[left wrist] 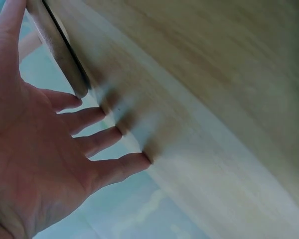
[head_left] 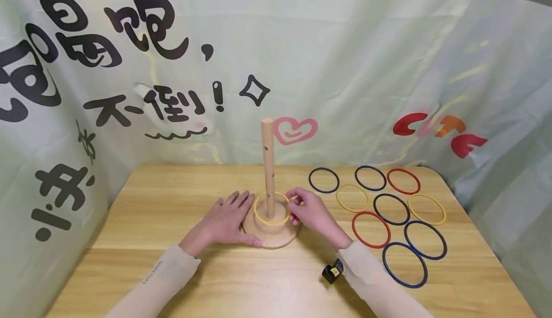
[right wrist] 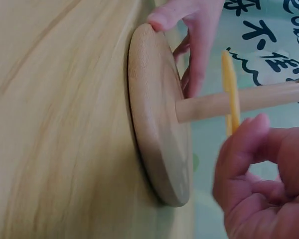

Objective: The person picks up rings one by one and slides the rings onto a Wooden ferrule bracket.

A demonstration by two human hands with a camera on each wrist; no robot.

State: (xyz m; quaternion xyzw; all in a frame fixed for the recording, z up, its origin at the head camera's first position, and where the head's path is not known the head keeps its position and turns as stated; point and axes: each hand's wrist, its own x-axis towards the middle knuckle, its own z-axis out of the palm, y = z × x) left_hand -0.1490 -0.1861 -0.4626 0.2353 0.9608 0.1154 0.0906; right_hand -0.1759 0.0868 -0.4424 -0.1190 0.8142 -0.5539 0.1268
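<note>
A round wooden base [head_left: 276, 239] with an upright wooden peg [head_left: 268, 164] stands in the middle of the table. Around the peg's lower part is a yellow ring [head_left: 257, 214], held above the base in the right wrist view. My right hand [head_left: 311, 210] pinches the ring's right side between thumb and curled fingers. At the base's left edge rests my left hand [head_left: 228, 220], its fingers spread and straight. The left wrist view has those fingertips [left wrist: 144, 158] touching the tabletop, beside the base's rim [left wrist: 65, 55].
To the right lie several rings flat on the wooden table [head_left: 172, 188]: dark blue [head_left: 405, 285], red [head_left: 356, 233] and yellow [head_left: 444, 216]. A small black device [head_left: 332, 273] is at the right sleeve. Behind the table hangs a printed curtain [head_left: 345, 69].
</note>
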